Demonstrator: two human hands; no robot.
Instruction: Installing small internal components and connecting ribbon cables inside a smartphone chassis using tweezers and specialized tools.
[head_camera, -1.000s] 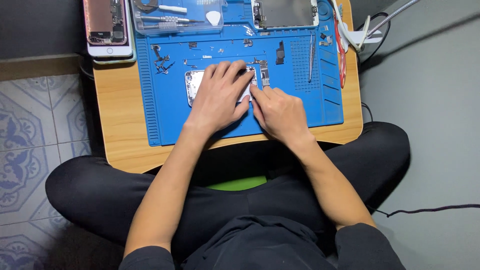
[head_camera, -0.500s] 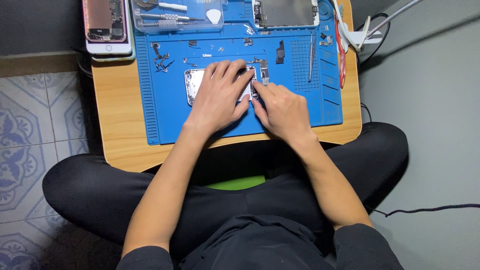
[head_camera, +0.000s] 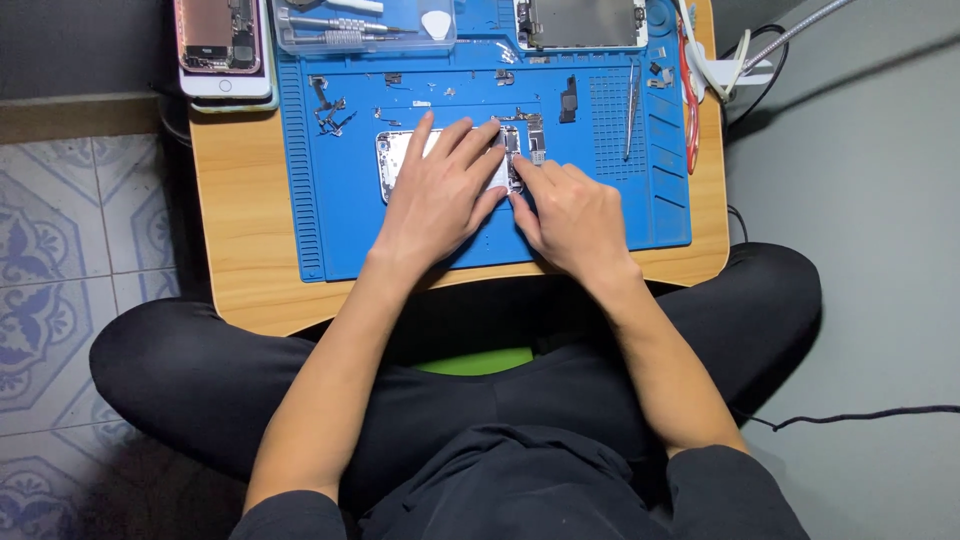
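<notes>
An opened phone body (head_camera: 398, 152) lies flat on a blue repair mat (head_camera: 330, 220) on a small wooden table (head_camera: 235, 240). My left hand (head_camera: 440, 195) rests flat on the phone, fingers spread, covering most of it. My right hand (head_camera: 572, 215) sits just to its right, with the fingertips pressing at the phone's right edge near small metal parts (head_camera: 535, 135). Whether the right fingers pinch anything is hidden.
Another opened phone (head_camera: 222, 45) lies at the table's far left corner. A clear tray with screwdrivers (head_camera: 345, 25) and a screen panel (head_camera: 585, 22) sit at the back. Tweezers (head_camera: 632, 110), a red tool (head_camera: 688, 90) and loose screws lie on the mat. A lamp clamp (head_camera: 735, 70) grips the right edge.
Both hands stay on the phone almost unmoved; the right fingertips shifted very slightly at the phone's right edge.
</notes>
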